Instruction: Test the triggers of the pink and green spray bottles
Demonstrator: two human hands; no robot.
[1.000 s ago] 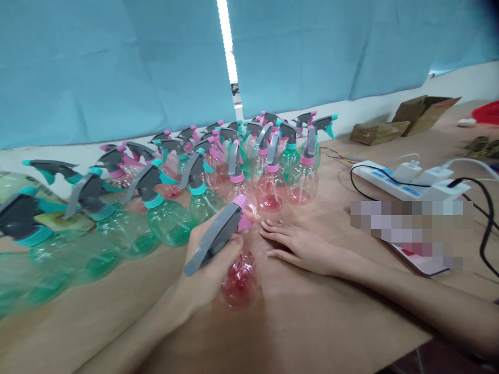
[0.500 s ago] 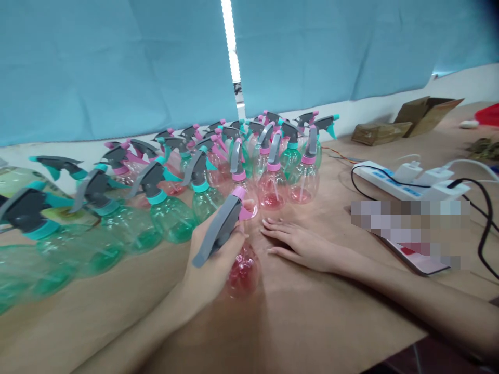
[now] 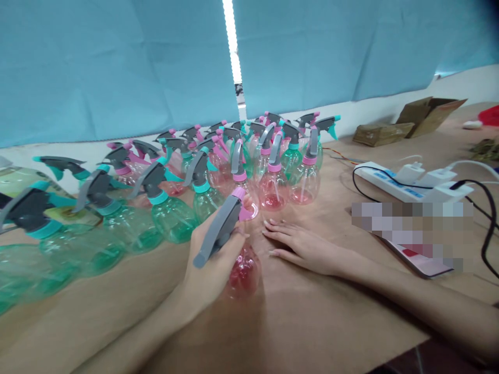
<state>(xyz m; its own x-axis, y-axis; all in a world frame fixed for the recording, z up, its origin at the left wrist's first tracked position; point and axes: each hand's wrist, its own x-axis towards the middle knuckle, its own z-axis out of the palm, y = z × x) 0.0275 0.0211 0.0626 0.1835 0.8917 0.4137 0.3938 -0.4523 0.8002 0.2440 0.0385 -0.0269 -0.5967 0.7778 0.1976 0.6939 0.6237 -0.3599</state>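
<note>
My left hand and right hand are bare, as are both slender forearms; my right fingers end in longish nails.

From where I stood, the pink bottle had a grey and pink spray head, the green bottles grey and turquoise tops. The table was brown, the wall cloth plain blue.

Green bottles crowd left of the left hand, and pink bottles block the way beyond it. A narrow gap parts the right hand from the held spray bottle. Nearer than both hands, the table offers room; right, a power strip obstructs.
</note>
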